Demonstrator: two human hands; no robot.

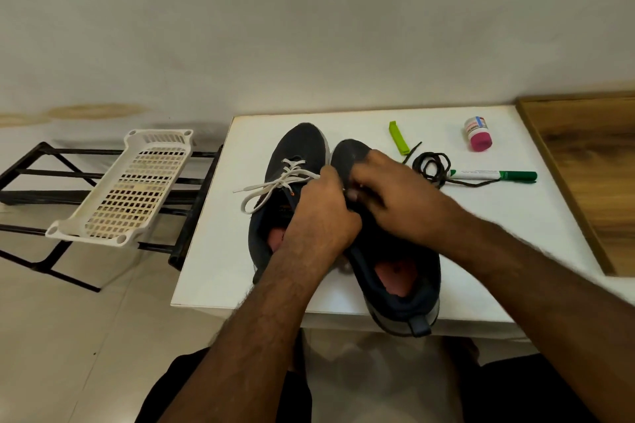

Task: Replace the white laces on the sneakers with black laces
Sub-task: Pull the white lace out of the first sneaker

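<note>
both hands meet over the right sneaker [395, 271] at frame centre: left hand [323, 213] curled, right hand [391, 196] curled, pinching something small i cannot tell. beside it, the left sneaker [292, 161] keeps its white lace [271, 187]. black lace [434, 166] coils right on the white table [498, 233]; plastic tray [127, 185] at left.

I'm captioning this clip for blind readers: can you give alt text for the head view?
Both hands, left hand and right hand, work at the lacing of the right dark sneaker on a white table. The left sneaker keeps its white lace; a black lace lies coiled nearby.
</note>
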